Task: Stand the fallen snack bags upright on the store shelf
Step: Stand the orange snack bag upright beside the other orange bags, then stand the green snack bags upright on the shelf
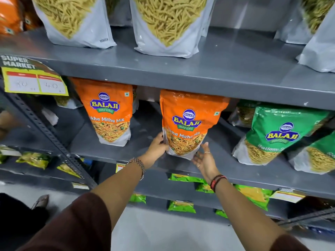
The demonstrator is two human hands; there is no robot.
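An orange Balaji snack bag (pixel 188 120) stands upright in the middle of the grey middle shelf (pixel 137 154), its top just under the shelf above. My left hand (pixel 155 149) grips the bag's lower left edge. My right hand (pixel 204 160) is open, palm up and fingers spread, at the bag's lower right corner. A second orange bag (pixel 108 109) of the same kind stands upright to the left, with a gap between the two.
Green Balaji bags (pixel 275 134) lean on the right of the same shelf. White pouches (pixel 166 24) stand on the upper shelf (pixel 217 69). Small green packets (pixel 181 206) lie on lower shelves. A yellow price tag (pixel 34 82) and a perforated post (pixel 54 138) are at left.
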